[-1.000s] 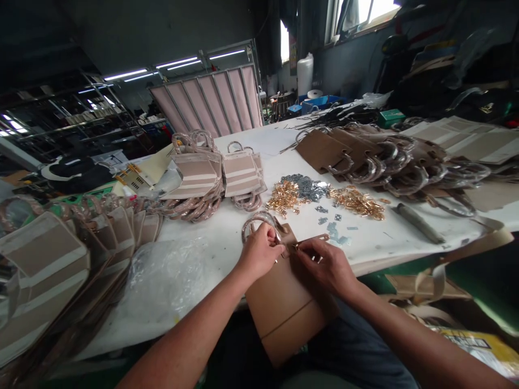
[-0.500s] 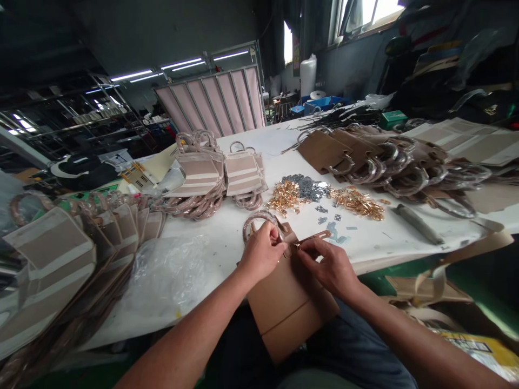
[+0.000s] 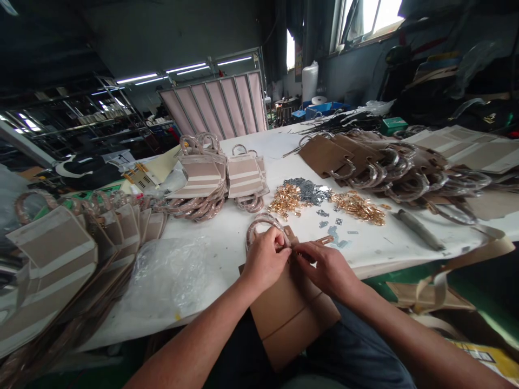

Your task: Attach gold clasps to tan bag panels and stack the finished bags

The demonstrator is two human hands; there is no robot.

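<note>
A brown bag panel (image 3: 286, 319) rests across my lap, leaning on the table edge, with a plastic-wrapped handle (image 3: 263, 219) at its top. My left hand (image 3: 265, 256) is closed at the base of that handle, its fingertips pinching something too small to name. Beside it, my right hand (image 3: 324, 267) is closed at the panel's top edge, fingertips close to the left ones; what they pinch is hidden. A narrow brown strap (image 3: 325, 240) sticks out above my right fingers. Gold metal pieces (image 3: 285, 201) and grey metal plates (image 3: 308, 191) lie beyond my hands.
More gold pieces (image 3: 359, 208) lie right of the plates. Striped bag pieces (image 3: 203, 175) stand beyond, others (image 3: 52, 243) at far left near clear plastic (image 3: 170, 275). Brown bags (image 3: 365, 156) and a grey rod-like object (image 3: 419, 229) are on the right of the white table (image 3: 211, 254).
My right hand has shifted slightly left, bringing its fingertips closer to my left hand. The small metal glint at my right fingertips is now covered. The view has shifted slightly.
</note>
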